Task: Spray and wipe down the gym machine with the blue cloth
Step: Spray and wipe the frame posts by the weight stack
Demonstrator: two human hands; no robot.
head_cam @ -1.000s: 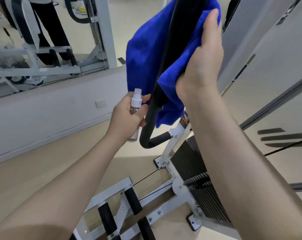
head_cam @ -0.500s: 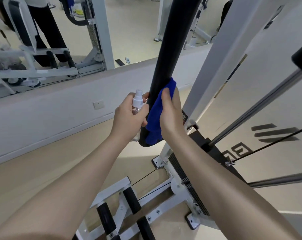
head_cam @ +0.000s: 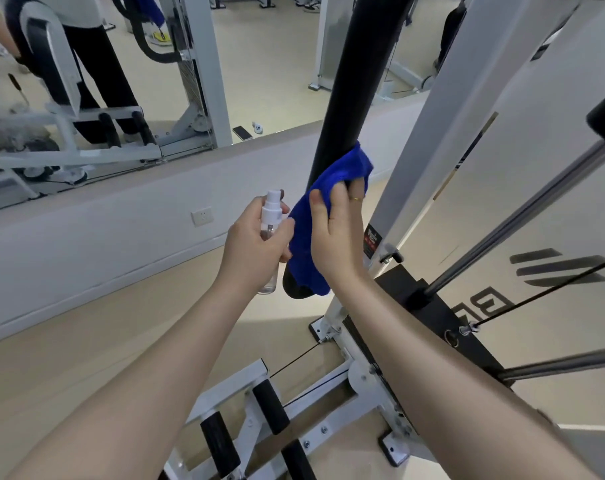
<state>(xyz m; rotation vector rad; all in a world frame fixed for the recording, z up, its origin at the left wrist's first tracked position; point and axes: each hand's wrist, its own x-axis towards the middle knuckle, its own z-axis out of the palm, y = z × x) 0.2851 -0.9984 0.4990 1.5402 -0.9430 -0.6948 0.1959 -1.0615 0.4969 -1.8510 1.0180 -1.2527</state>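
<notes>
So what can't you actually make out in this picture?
- Head view: the black bar runs off the top edge.
- Its lower end is wrapped by the blue cloth and right hand.
- The spray bottle contents: hidden by the left hand.
- The warning label: too small to read.

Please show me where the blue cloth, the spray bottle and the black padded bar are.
blue cloth (head_cam: 306,226): head view, its middle fold.
spray bottle (head_cam: 271,211): head view, white nozzle.
black padded bar (head_cam: 356,74): head view, upper shaft.

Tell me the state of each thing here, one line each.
Blue cloth: wrapped around the black bar, gripped.
Black bar: lower end covered by cloth.
Spray bottle: upright, held, looks nearly empty.
Left hand: holds bottle.
Right hand: grips cloth.
</notes>
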